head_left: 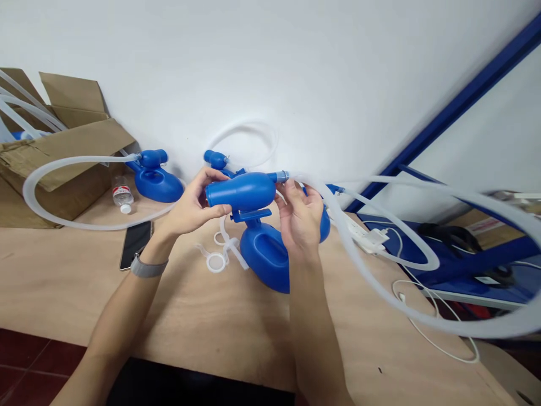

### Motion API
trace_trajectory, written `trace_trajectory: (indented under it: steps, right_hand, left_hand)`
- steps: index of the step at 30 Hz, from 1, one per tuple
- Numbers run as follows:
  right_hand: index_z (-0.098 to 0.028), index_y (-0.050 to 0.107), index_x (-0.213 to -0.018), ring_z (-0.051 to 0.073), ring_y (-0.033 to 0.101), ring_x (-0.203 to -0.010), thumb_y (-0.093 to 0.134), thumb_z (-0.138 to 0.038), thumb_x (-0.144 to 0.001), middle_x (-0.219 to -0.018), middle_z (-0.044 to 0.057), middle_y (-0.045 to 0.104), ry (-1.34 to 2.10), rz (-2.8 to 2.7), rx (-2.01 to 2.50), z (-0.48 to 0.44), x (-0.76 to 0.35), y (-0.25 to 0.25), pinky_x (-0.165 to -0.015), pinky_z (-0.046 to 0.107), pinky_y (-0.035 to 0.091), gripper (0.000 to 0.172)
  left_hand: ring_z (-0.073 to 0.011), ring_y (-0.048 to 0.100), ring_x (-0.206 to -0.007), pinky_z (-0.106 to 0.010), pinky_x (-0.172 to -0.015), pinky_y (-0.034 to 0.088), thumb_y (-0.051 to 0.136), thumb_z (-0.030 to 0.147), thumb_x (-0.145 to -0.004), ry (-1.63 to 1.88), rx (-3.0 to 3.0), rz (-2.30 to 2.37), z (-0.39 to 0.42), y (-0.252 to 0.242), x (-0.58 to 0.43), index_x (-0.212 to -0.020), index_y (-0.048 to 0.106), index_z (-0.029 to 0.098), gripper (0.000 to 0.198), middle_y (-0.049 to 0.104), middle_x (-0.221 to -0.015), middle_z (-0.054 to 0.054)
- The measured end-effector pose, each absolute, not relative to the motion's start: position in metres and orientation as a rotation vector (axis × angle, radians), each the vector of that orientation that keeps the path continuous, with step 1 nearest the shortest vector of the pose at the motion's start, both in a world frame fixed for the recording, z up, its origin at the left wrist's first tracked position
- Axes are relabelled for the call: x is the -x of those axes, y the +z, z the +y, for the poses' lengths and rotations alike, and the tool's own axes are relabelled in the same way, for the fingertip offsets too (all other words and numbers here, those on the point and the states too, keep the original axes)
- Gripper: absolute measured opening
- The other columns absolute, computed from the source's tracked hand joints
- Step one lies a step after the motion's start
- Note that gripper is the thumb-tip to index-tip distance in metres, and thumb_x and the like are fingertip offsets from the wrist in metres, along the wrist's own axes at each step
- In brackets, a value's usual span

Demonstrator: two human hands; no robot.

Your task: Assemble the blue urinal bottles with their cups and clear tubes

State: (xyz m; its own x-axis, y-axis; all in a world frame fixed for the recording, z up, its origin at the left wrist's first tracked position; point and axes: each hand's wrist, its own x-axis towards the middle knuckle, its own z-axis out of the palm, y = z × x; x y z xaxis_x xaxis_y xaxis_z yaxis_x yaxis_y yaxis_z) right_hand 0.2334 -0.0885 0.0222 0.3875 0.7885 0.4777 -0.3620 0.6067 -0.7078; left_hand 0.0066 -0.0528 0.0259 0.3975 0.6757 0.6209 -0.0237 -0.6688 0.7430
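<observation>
My left hand (pixel 191 206) grips the rounded end of a blue plastic bulb-shaped container (pixel 243 192), held above the wooden table (pixel 84 287). My right hand (pixel 301 217) is at its other end, fingers around the neck fitting where a translucent hose (pixel 380 282) joins it. The hose sweeps out to the right in a wide loop. Just below the held part lies another blue basin-shaped piece (pixel 266 254), with white plastic rings and a strap (pixel 220 256) beside it.
A second blue unit (pixel 156 177) with its own hose lies at the back left, by an open cardboard box (pixel 54 163), a small bottle (pixel 122 194) and a phone (pixel 136 242). A white power strip (pixel 366 237) and cables lie right, near a blue metal frame (pixel 465 101).
</observation>
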Motion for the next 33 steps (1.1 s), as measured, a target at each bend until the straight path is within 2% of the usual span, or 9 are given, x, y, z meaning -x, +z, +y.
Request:
trace_trajectory:
  steps: [4, 9, 12, 16, 20, 24, 27, 30, 33]
  right_hand:
    - [-0.025, 0.072, -0.101, 0.017, 0.074, -0.091, 0.094, -0.045, -0.081, -0.099, 0.0, 0.077, 0.861, -0.938, 0.586, -0.084, -0.245, 0.021, -0.077, 0.029, 0.062, 0.035]
    - [-0.023, 0.074, -0.095, 0.014, 0.069, -0.08, 0.099, -0.043, -0.074, -0.086, -0.002, 0.073, 0.814, -0.937, 0.584, -0.077, -0.248, 0.015, -0.075, 0.026, 0.061, 0.039]
    - [-0.022, 0.073, -0.095, 0.012, 0.065, -0.076, 0.099, -0.041, -0.074, -0.082, -0.003, 0.07, 0.776, -0.907, 0.553, -0.07, -0.244, 0.009, -0.075, 0.025, 0.06, 0.038]
    - [-0.021, 0.075, -0.092, 0.011, 0.062, -0.075, 0.098, -0.035, -0.073, -0.086, -0.002, 0.07, 0.845, -0.863, 0.504, -0.061, -0.24, 0.003, -0.071, 0.024, 0.057, 0.034]
    - [-0.021, 0.077, -0.086, 0.011, 0.06, -0.073, 0.097, -0.031, -0.075, -0.084, -0.002, 0.07, 0.967, -0.865, 0.482, -0.057, -0.242, 0.001, -0.071, 0.024, 0.059, 0.025]
    - [-0.022, 0.077, -0.087, 0.011, 0.063, -0.076, 0.097, -0.031, -0.076, -0.09, -0.001, 0.074, 1.002, -0.869, 0.496, -0.055, -0.243, -0.002, -0.078, 0.026, 0.063, 0.024]
    - [-0.023, 0.076, -0.085, 0.014, 0.067, -0.078, 0.099, -0.04, -0.075, -0.089, -0.001, 0.075, 1.011, -0.87, 0.524, -0.054, -0.243, -0.004, -0.08, 0.029, 0.066, 0.03]
    - [-0.024, 0.076, -0.09, 0.019, 0.075, -0.096, 0.096, -0.054, -0.078, -0.099, 0.003, 0.077, 1.109, -0.847, 0.512, -0.056, -0.245, -0.002, -0.091, 0.035, 0.068, 0.038]
    - [-0.026, 0.075, -0.102, 0.023, 0.075, -0.112, 0.084, -0.069, -0.087, -0.107, 0.005, 0.076, 1.224, -0.761, 0.444, -0.056, -0.249, 0.001, -0.098, 0.041, 0.068, 0.047]
  left_hand:
    - [-0.0183, 0.065, -0.092, -0.027, -0.072, 0.054, 0.093, 0.051, -0.08, 1.31, -1.979, 0.628, -0.052, 0.026, -0.006, -0.123, 0.061, 0.024, 0.059, 0.064, -0.12, -0.006]
    - [-0.0189, 0.065, -0.095, -0.026, -0.074, 0.054, 0.093, 0.05, -0.078, 1.321, -2.027, 0.663, -0.055, 0.029, -0.006, -0.122, 0.062, 0.024, 0.06, 0.066, -0.119, -0.006]
    - [-0.0162, 0.063, -0.086, -0.025, -0.069, 0.052, 0.093, 0.051, -0.078, 1.309, -2.011, 0.692, -0.055, 0.029, -0.006, -0.12, 0.062, 0.024, 0.059, 0.066, -0.113, -0.004]
    - [-0.0124, 0.058, -0.072, -0.023, -0.059, 0.046, 0.095, 0.05, -0.075, 1.276, -1.985, 0.714, -0.053, 0.029, -0.003, -0.117, 0.063, 0.023, 0.06, 0.066, -0.103, -0.002]
    - [-0.0121, 0.055, -0.067, -0.023, -0.057, 0.045, 0.096, 0.049, -0.073, 1.279, -1.964, 0.753, -0.054, 0.034, 0.001, -0.114, 0.065, 0.022, 0.058, 0.064, -0.092, -0.001]
    - [-0.0121, 0.054, -0.066, -0.023, -0.057, 0.045, 0.097, 0.047, -0.071, 1.272, -1.945, 0.787, -0.054, 0.037, 0.005, -0.112, 0.067, 0.022, 0.058, 0.063, -0.087, 0.0]
    - [-0.0128, 0.057, -0.068, -0.023, -0.058, 0.046, 0.097, 0.048, -0.072, 1.253, -1.926, 0.795, -0.05, 0.034, 0.006, -0.112, 0.066, 0.021, 0.057, 0.064, -0.089, 0.0]
    - [-0.013, 0.059, -0.068, -0.024, -0.059, 0.048, 0.094, 0.05, -0.074, 1.224, -1.942, 0.805, -0.045, 0.029, 0.005, -0.114, 0.064, 0.022, 0.058, 0.066, -0.094, -0.001]
    - [-0.0144, 0.062, -0.069, -0.025, -0.06, 0.049, 0.092, 0.052, -0.076, 1.175, -2.056, 0.833, -0.045, 0.027, 0.003, -0.114, 0.064, 0.022, 0.056, 0.07, -0.098, -0.003]
